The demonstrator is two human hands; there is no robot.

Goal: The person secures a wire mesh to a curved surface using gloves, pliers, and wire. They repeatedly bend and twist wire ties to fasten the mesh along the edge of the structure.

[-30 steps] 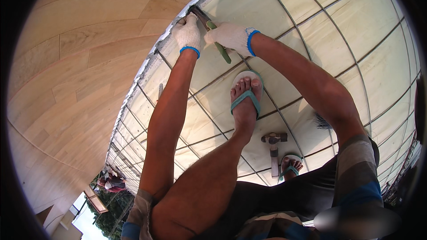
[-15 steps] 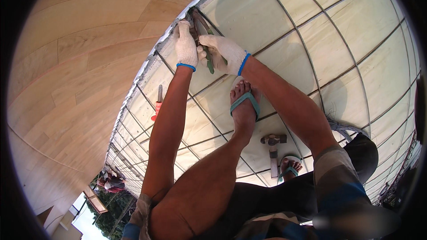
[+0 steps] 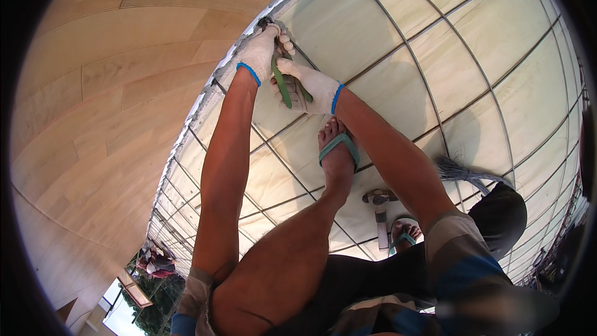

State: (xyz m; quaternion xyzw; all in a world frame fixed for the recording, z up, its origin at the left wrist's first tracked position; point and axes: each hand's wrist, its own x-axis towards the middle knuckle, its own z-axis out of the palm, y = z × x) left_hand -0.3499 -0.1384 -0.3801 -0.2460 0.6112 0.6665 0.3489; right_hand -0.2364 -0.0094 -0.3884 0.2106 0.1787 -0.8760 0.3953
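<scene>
Both gloved hands on green-handled tool, approx. 12 o'clock

R hand [image 3: 313, 89] (knit glove, blue cuff) is curled round the green-handled tool [image 3: 282, 84], thumb on top, fingers under; the two handles sit a bit apart, i.e. not squeezed tight. L hand [image 3: 262, 48] is up by the head end, approx. 10-11 o'clock from the R, fingers bent; can't tell what, if anything, they pinch, as the head's hidden. Tool is nr 12 o'clock in view, by the mesh edge, handle ends toward 5.

Handling (best guess): prob. steel, so stiff, mod. heavy for its size, tough; green handles may be a bit slick under knit fabric. Best hold = low on both handles, nr the free ends, for max leverage; fingertips clear of the head.

Further out: metal mesh [image 3: 407, 42], thin stiff-looking bars over pale sheeting [image 3: 329, 18]; sandalled foot [image 3: 337, 165] at 5 o'clock from the R hand; hammer [image 3: 381, 221] at 4-5 in view, wire bundle [image 3: 457, 171] just past 3, wood panels [image 3: 112, 62] at 9-11.
</scene>
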